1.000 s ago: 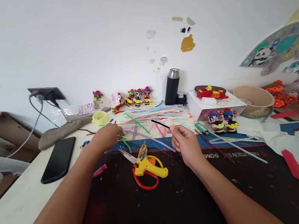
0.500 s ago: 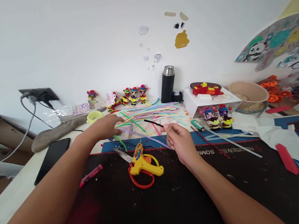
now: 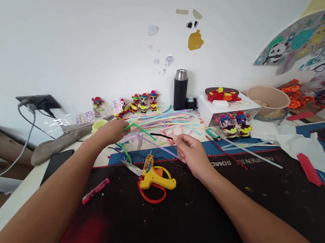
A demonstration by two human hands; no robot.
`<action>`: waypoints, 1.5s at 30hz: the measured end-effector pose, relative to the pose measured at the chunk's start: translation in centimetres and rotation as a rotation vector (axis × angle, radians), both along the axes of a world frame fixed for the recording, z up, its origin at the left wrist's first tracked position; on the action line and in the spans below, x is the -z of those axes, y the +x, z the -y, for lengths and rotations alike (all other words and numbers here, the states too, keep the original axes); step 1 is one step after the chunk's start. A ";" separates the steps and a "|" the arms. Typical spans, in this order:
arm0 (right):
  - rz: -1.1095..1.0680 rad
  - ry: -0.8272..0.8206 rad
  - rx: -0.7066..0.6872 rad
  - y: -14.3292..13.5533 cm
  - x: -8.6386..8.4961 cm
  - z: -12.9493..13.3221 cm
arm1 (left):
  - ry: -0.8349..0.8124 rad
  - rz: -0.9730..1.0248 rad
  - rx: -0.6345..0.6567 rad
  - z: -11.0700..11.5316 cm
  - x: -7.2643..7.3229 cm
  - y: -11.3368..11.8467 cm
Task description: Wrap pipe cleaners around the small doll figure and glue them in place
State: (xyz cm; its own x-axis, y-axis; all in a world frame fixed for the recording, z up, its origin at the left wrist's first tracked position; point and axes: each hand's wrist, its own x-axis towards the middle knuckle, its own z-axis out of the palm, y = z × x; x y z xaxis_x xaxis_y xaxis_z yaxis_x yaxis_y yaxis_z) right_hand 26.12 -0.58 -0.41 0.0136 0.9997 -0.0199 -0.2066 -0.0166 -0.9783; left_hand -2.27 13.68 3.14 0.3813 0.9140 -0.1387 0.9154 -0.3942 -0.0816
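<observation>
Pinched in my right hand (image 3: 191, 152) is a short black pipe cleaner (image 3: 163, 135), its free end pointing left. My left hand (image 3: 117, 129) reaches over the left end of a loose pile of pastel pipe cleaners (image 3: 165, 119). Its fingers are mostly hidden behind the hand. A green pipe cleaner (image 3: 145, 131) lies beside its fingertips; whether they grip one cannot be made out. Between my arms, red-handled scissors (image 3: 152, 195) lie partly under a yellow glue gun (image 3: 157, 177) on the dark desk mat (image 3: 156, 237).
Small pipe-cleaner figures (image 3: 144, 103) stand along the wall near a black thermos (image 3: 181, 92). At right are a white box (image 3: 210, 114), two more figures (image 3: 227, 127) and a beige bowl (image 3: 268, 98). A pink pen (image 3: 95, 190) and a phone (image 3: 55, 165) lie left.
My left hand has moved slightly farther over the pile, and its fingers have dropped out of sight. The black pipe cleaner stays in my right hand. The view has shifted slightly.
</observation>
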 end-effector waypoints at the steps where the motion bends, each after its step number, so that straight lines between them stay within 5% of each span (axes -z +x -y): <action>1: 0.000 -0.006 -0.008 0.0 0.0 0.0 | 0.014 0.010 -0.001 -0.3 -0.6 0.0; 6: 0.005 -0.021 -0.015 0.0 0.0 0.0 | 0.071 0.071 -0.020 -1.2 -2.4 -0.2; 17: 0.031 -0.016 -0.028 -0.3 0.0 0.2 | -0.016 0.149 -0.035 0.1 -2.1 -3.0; 22: 0.039 -0.014 -0.054 -0.5 0.0 0.4 | -0.125 0.072 0.021 0.6 -0.9 -4.6; 30: 0.127 0.015 -0.071 -0.4 0.4 0.5 | -0.058 0.094 -0.037 0.7 1.7 -2.1; 40: 0.235 0.058 -0.111 -0.6 1.0 0.7 | 0.047 0.307 -0.139 -0.5 -0.8 -3.4; 45: 0.237 0.067 -0.117 -0.5 1.1 0.7 | 0.118 0.172 -0.254 -1.0 -1.1 -5.4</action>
State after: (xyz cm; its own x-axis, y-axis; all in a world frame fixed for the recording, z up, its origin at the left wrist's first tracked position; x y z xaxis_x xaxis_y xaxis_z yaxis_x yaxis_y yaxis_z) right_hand 25.57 -1.28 -1.49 -0.1054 0.9938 0.0361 0.0274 0.0392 -0.9989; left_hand -7.70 14.65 4.22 0.1475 0.9888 0.0208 0.9876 -0.1484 0.0510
